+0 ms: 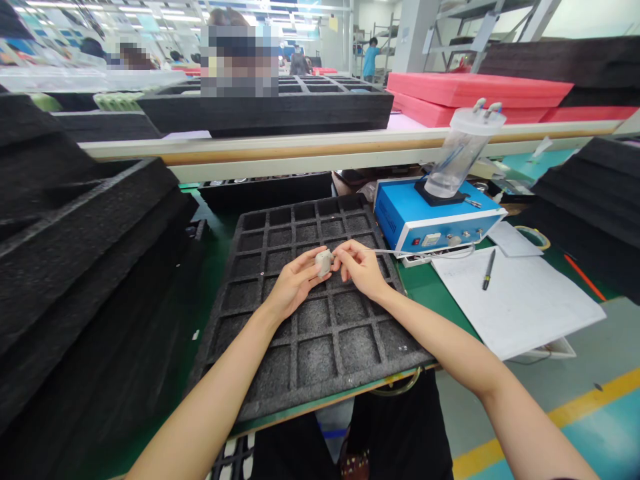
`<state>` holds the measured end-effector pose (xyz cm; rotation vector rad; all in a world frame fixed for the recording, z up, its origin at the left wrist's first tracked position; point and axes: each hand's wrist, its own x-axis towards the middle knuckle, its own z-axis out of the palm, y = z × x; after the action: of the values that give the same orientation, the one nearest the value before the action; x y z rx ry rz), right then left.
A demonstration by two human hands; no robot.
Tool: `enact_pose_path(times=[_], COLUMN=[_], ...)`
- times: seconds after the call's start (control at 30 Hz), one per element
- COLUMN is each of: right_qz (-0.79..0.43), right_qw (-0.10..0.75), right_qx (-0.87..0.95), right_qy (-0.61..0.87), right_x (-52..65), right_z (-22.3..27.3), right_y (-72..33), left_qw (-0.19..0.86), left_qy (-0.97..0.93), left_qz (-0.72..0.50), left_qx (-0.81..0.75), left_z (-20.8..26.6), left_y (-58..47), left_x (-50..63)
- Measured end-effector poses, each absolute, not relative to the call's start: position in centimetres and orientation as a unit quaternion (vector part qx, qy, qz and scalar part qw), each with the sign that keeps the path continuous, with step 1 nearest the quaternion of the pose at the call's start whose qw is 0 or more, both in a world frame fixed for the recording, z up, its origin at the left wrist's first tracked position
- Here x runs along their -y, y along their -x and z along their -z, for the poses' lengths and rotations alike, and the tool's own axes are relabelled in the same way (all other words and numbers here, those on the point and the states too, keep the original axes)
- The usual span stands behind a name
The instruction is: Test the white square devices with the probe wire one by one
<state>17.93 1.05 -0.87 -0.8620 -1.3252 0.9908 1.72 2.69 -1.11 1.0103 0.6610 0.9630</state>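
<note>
Between the fingertips of my left hand [299, 279] is a small pale grey-white part [324, 263], roughly block-shaped; its exact kind I cannot make out. My right hand [361, 267] pinches the end of a thin pale tube [393, 251] right beside that part. The tube leads right toward the blue box-shaped machine [425, 213]. Whether the tube's tip sits in the part is hidden by the fingers. Both hands are over a black foam tray [313, 319] divided into square compartments.
A clear cylinder [457, 157] stands on the blue machine. Paper [520, 300] with a pen [489, 270] lies at right. Stacked black foam trays [90, 267] rise at left, more at far right [595, 200]. Red foam blocks [475, 93] sit on the shelf behind. Other people are beyond.
</note>
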Motion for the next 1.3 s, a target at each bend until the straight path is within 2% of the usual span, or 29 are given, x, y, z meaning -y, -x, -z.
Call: enact_pose_path(times=[0.93, 1.13, 1.23, 1.3], right_qz=[-0.436, -0.491, -0.574, -0.574], right_qw=[0.600, 0.686, 0.619, 0.575], right_qx=[0.566, 0.376, 0.342, 0.390], right_qy=[0.360, 0.384, 0.412, 0.433], right_x=[-1.0, -1.7, -2.0, -1.9], right_z=[0.9, 0.1, 0.1, 0.4], right_y=[-17.8, -18.5, -18.6, -18.4], left_qw=[0.732, 0.752, 0.752, 0.750], left_qy=[-0.435, -0.398, -0.390, -0.387], left_qz=[-0.441, -0.436, -0.439, -0.445], left_qx=[-0.285, -0.292, -0.299, -0.299], left_z=[1.2, 1.3, 1.4, 1.4], left_y=[-1.7, -1.8, -1.8, -1.8], left_x=[-2.8, -2.9, -2.9, -3.0])
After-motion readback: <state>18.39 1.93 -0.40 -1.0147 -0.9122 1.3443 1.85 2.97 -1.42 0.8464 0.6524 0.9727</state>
